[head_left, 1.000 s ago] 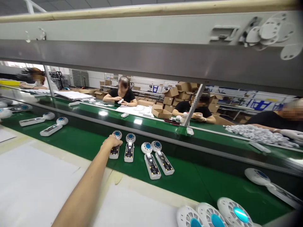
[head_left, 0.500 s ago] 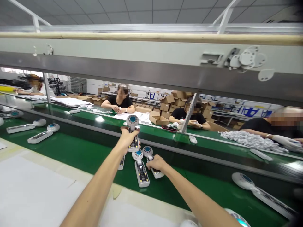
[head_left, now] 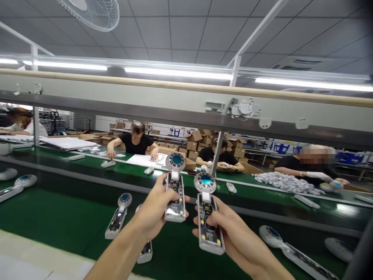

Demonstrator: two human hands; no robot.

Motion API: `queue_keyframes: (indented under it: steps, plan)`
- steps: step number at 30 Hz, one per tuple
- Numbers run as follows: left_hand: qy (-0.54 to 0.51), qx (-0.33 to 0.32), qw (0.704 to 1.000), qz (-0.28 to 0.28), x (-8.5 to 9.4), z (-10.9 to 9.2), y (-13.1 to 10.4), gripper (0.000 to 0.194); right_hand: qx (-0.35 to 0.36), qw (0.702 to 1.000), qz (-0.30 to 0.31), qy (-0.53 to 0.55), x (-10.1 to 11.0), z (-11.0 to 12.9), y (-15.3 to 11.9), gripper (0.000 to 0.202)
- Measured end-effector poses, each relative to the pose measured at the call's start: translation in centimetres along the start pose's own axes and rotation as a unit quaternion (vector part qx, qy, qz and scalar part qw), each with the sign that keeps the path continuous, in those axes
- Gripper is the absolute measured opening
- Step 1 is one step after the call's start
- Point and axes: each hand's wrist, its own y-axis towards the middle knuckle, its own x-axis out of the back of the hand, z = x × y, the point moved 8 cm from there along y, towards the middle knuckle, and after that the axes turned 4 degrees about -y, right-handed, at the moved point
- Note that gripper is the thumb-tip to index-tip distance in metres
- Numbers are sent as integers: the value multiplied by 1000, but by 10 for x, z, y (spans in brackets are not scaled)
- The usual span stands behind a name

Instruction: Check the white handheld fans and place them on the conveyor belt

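Observation:
My left hand [head_left: 157, 206] is closed round a white handheld device [head_left: 175, 198] with a round blue-centred head, its circuit board facing me and my thumb on the board. Beside it, to the right, my right hand [head_left: 227, 225] grips a similar device [head_left: 210, 233], thumb on its board too. Both devices are held upright above the green belt, apart from each other. A third device [head_left: 115, 222] lies on the belt left of my left forearm. Another device [head_left: 145, 252] is partly hidden behind that forearm.
More devices lie on the green belt [head_left: 72, 217] at the far left and at the right [head_left: 303, 256]. Across the line, several people sit near a heap of white parts [head_left: 287, 182]. A shelf beam [head_left: 145, 95] crosses overhead.
My right hand has lifted a device off the belt beside the one in my left hand. The view has tilted up, showing a fan and lights. The person opposite has spread their hands.

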Motion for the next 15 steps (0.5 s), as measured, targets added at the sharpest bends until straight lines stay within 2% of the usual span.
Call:
queue_keyframes:
  steps: [2, 6, 9, 15]
  plan:
    - [13, -10, 999, 37, -14, -1, -7, 65, 25, 1000, 8, -7, 0, 8, -10, 64]
    - [5, -49, 994, 97, -37, -1, -15, 67, 84, 995, 48, -3, 2, 20, -16, 82]
    - [-7, -69, 992, 108, -46, 3, -17, 71, 93, 994, 57, 14, 8, 22, -18, 88]
    - [-20, -59, 992, 110, -52, 12, -15, 86, 144, 988, 41, 39, 12, 36, -31, 94]
